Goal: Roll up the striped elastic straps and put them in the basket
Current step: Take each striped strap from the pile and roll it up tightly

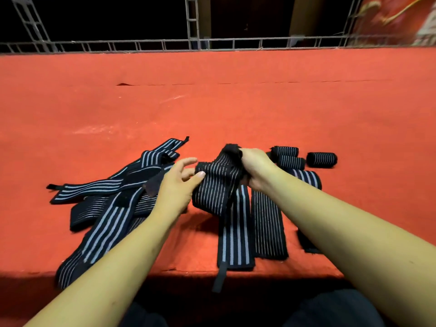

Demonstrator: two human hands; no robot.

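Both hands meet over the middle of the red cloth-covered table (pixel 212 102): the right hand (pixel 256 169) is clenched around the bunched far end of a thin-striped strap (pixel 218 185), while the left hand (pixel 180 185) pinches the strap's left edge between thumb and fingers. The strap is lifted off the table between them. A loose pile of unrolled straps (pixel 111 197) lies to the left, two flat straps (pixel 250 230) run toward the near edge, and three finished rolls (pixel 304 158) sit just beyond the right hand.
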